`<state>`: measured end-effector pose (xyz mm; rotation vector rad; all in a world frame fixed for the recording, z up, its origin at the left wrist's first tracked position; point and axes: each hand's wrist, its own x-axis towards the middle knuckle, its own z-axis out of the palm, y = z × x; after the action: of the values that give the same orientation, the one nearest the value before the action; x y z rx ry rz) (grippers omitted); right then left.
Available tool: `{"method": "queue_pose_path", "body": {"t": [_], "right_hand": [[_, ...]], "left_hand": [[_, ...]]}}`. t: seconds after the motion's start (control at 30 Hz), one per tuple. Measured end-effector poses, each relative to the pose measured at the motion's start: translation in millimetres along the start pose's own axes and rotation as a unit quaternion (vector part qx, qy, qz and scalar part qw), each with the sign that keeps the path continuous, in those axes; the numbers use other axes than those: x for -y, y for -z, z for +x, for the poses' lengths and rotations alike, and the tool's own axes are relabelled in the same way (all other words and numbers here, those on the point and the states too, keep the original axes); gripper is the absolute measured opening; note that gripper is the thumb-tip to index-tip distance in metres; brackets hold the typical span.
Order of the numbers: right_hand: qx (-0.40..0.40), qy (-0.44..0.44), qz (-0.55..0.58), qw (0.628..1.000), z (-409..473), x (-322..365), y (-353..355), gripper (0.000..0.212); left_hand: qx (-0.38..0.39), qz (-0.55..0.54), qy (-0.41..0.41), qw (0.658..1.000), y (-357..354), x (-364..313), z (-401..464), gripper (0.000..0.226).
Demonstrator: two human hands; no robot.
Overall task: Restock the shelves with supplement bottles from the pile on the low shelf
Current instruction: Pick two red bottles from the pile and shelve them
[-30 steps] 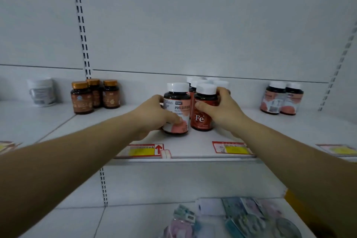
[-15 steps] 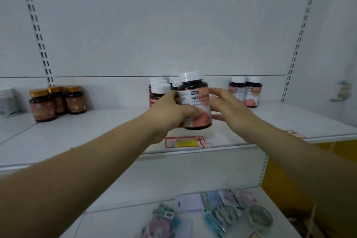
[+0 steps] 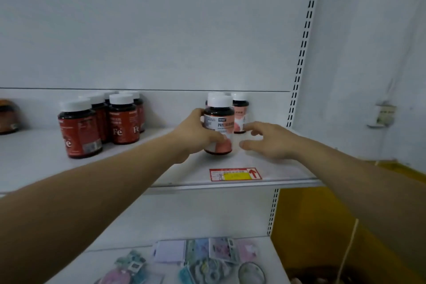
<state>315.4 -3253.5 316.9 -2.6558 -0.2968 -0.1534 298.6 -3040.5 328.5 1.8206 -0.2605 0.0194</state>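
The white shelf [image 3: 265, 169] lies bare in front of the pink-label bottle [image 3: 219, 125] down to the price tag [image 3: 235, 174]. To that bottle's left, open board reaches the red Fe bottles [image 3: 101, 122]. Behind it, two matching bottles [image 3: 239, 113] block the back panel; the slotted upright [image 3: 297, 71] closes the right.

A dark glass supplement bottle with a white screw cap and a pink-and-white label [image 3: 219, 125] stands upright on the white metal shelf [image 3: 272, 169], wrapped by the left hand [image 3: 198, 135] and just left of the open right hand [image 3: 268, 139]. Two matching pink-labelled bottles [image 3: 239, 113] stand close behind it, beyond both hands. Well to the left of the left hand stands a cluster of dark bottles with red "Fe" labels and white caps [image 3: 108, 122], all upright.
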Motion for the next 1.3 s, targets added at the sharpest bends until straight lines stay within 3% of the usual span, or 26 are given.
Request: {"method": "queue_pose_path", "body": {"t": [0.13,0.3,0.53,0.93,1.07,1.17,1.3], "right_hand": [[0.051,-0.042,-0.092,0.994,20,-26,-3,0.100],[0.077,-0.056,-0.139,0.986,31,-34,-17,0.110],[0.073,-0.046,-0.145,0.986,31,-38,-19,0.095],[0.060,-0.050,-0.135,0.988,29,-34,-17,0.094],[-0.011,-0.012,-0.074,0.997,25,-31,-8,0.088],[-0.098,0.036,-0.052,0.993,32,-9,14,0.074],[-0.143,0.085,-0.075,0.983,44,51,31,0.067]], "left_hand": [[-0.042,0.047,0.005,0.998,-4,13,10,0.073],[-0.068,0.111,0.003,0.992,-8,22,33,0.071],[-0.090,0.152,0.003,0.984,-21,28,65,0.060],[-0.083,0.161,0.029,0.983,-25,26,69,0.062],[-0.064,0.184,0.064,0.979,-13,18,50,0.097],[-0.047,0.272,0.067,0.959,11,12,20,0.092],[-0.052,0.381,0.030,0.923,57,-5,-41,0.078]]}}
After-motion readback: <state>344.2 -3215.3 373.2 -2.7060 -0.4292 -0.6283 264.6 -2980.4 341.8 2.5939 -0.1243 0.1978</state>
